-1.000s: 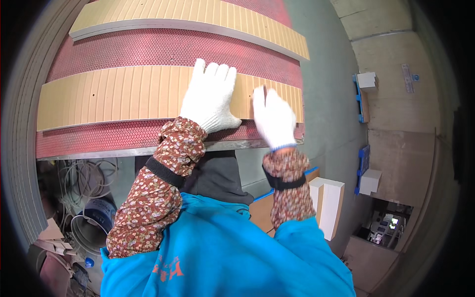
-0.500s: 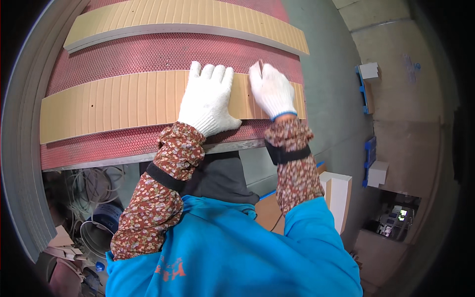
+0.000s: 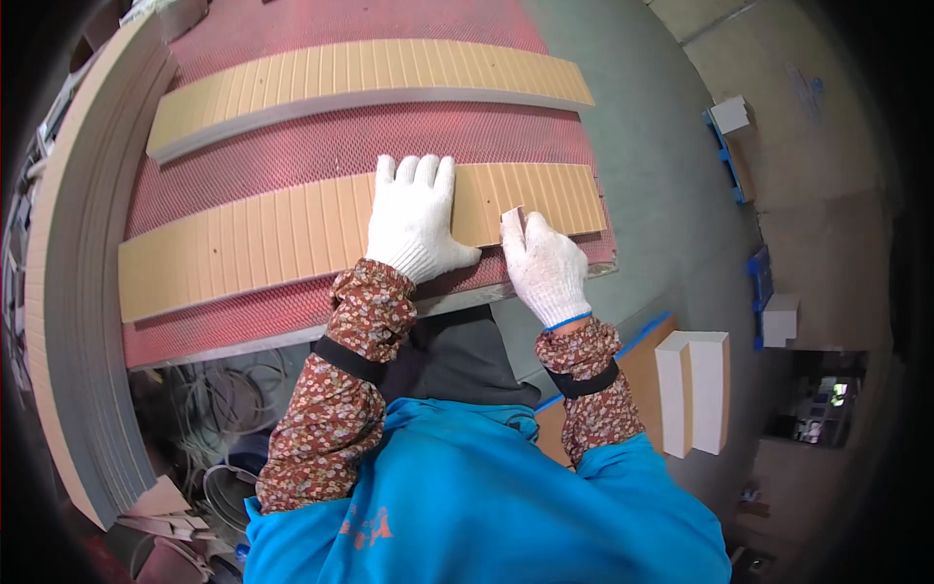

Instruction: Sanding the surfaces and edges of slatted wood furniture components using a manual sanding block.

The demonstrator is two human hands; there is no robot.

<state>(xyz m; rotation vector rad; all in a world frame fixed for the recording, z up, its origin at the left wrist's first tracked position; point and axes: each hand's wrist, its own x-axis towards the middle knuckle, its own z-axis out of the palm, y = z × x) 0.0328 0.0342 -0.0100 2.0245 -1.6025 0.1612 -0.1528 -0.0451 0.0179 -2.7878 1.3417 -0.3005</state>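
Observation:
A long tan board (image 3: 282, 222) with cross grooves and a few small dark holes lies across the red mesh-topped table (image 3: 321, 127). My left hand (image 3: 413, 216), in a white knit glove, is laid flat on this board, thumb spread to the right over its near edge. To the right of it, my gloved right hand (image 3: 547, 261) is closed on a small folded brown and white piece (image 3: 514, 216), which looks like sandpaper. That piece is at the board's near edge, by the right end; whether it touches is hard to see.
Farther off on the table lies a second grooved board (image 3: 370, 73). A stack of long panels (image 3: 83, 263) stands along the left. Below the table are coiled hoses (image 3: 229, 399) and a bucket (image 3: 231, 492). White blocks (image 3: 693, 389) stand at lower right, with blue pallets (image 3: 759, 292) beyond.
My right hand has come nearer to me, from the upper part of the board to its near edge. My left hand stays flat on the board. The whole view has shifted.

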